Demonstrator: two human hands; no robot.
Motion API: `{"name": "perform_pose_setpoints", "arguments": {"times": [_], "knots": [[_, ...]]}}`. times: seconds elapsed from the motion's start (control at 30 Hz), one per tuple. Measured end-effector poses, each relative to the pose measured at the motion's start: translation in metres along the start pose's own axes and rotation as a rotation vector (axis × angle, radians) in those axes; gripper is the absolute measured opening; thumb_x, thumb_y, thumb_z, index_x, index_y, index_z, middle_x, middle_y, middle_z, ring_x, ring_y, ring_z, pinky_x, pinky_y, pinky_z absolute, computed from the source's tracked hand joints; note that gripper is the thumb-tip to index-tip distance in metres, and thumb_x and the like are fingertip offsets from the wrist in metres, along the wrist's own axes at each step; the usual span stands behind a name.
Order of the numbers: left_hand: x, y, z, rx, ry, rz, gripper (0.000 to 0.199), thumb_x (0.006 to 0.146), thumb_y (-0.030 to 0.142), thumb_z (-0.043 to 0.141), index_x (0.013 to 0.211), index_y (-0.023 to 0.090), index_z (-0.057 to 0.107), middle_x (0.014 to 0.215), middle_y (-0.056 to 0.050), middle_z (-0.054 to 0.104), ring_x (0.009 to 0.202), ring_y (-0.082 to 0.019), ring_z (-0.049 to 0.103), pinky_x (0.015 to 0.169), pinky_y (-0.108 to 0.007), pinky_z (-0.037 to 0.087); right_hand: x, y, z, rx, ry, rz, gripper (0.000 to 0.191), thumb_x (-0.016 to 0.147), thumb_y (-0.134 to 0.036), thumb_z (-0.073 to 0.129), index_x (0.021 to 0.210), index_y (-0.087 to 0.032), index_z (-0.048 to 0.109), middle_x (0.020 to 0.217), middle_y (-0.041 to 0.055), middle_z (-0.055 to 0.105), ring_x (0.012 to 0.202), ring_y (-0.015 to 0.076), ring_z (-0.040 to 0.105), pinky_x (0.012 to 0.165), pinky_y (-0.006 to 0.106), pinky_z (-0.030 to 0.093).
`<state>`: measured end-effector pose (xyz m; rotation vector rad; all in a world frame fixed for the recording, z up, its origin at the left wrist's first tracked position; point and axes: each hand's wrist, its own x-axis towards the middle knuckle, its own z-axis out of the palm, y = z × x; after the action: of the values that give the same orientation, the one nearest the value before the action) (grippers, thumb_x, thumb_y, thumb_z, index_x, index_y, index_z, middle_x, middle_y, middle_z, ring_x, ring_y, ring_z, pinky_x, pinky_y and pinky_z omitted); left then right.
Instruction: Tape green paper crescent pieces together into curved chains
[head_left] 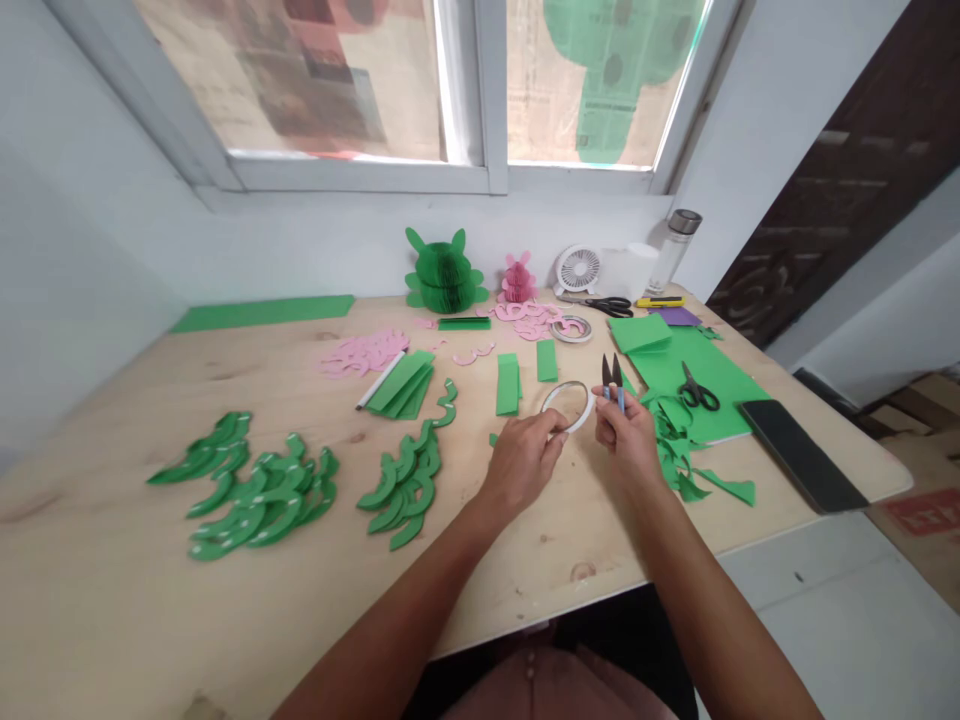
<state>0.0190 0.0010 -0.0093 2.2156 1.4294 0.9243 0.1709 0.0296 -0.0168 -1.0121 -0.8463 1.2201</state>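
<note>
My left hand point(521, 462) grips a thin white roll of tape point(566, 405) at its lower edge, on the wooden table point(300, 600). My right hand point(626, 435) pinches small thread snips point(611, 382), black-bladed with blue handles, points up, right beside the roll's far side. Curved green paper strips point(405, 480) lie in heaps left of my hands. Near my left fingers stand stacked green paper rectangles point(508, 386). Torn green paper scraps point(679, 450) lie just right of my right hand.
Pink paper cutouts point(364, 352) and a green honeycomb paper ornament point(442, 272) sit towards the window. Black-handled scissors point(699, 390) rest on a green sheet point(675, 370). A dark phone point(802, 455) lies at the right table edge, and a window point(480, 90) stands behind.
</note>
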Motion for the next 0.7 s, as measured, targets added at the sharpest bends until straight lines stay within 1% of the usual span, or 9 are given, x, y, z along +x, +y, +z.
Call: {"name": "perform_pose_setpoints", "arguments": {"times": [0.17, 0.43, 0.57, 0.7], "knots": [[-0.0003, -0.0031, 0.0006, -0.033, -0.009, 0.000, 0.010, 0.086, 0.019, 0.048, 0.086, 0.021, 0.058, 0.078, 0.001, 0.066, 0.075, -0.016, 0.059, 0.073, -0.028, 0.041, -0.0012, 0.0002, 0.0005, -0.042, -0.007, -0.015, 0.027, 0.064, -0.035, 0.070, 0.082, -0.018, 0.059, 0.048, -0.0113, 0.032, 0.036, 0.0025, 0.021, 0.034, 0.018, 0.014], [-0.0002, -0.0046, -0.0005, -0.054, -0.012, -0.013, 0.011, 0.085, 0.020, 0.048, 0.086, 0.021, 0.058, 0.078, 0.001, 0.066, 0.074, -0.015, 0.060, 0.074, -0.028, 0.043, -0.0030, -0.0016, 0.0029, -0.078, -0.016, -0.014, 0.028, 0.063, -0.037, 0.072, 0.076, -0.019, 0.055, 0.049, -0.0106, 0.033, 0.037, 0.0032, 0.024, 0.035, 0.019, 0.017], [-0.0003, -0.0044, -0.0012, -0.049, 0.009, -0.044, 0.009, 0.085, 0.021, 0.049, 0.086, 0.022, 0.058, 0.078, 0.001, 0.066, 0.074, -0.015, 0.060, 0.074, -0.027, 0.043, -0.0035, -0.0023, 0.0036, -0.088, -0.032, -0.017, 0.030, 0.063, -0.038, 0.072, 0.074, -0.019, 0.052, 0.050, -0.0102, 0.034, 0.038, 0.0033, 0.026, 0.036, 0.019, 0.017], [-0.0003, -0.0055, -0.0015, -0.063, 0.042, -0.079, 0.006, 0.084, 0.022, 0.051, 0.084, 0.021, 0.057, 0.077, 0.001, 0.066, 0.075, -0.015, 0.060, 0.073, -0.027, 0.044, -0.0013, 0.0016, 0.0014, -0.063, -0.065, -0.048, 0.030, 0.064, -0.038, 0.073, 0.073, -0.019, 0.051, 0.053, -0.0095, 0.035, 0.039, 0.0029, 0.025, 0.036, 0.019, 0.017]]}}
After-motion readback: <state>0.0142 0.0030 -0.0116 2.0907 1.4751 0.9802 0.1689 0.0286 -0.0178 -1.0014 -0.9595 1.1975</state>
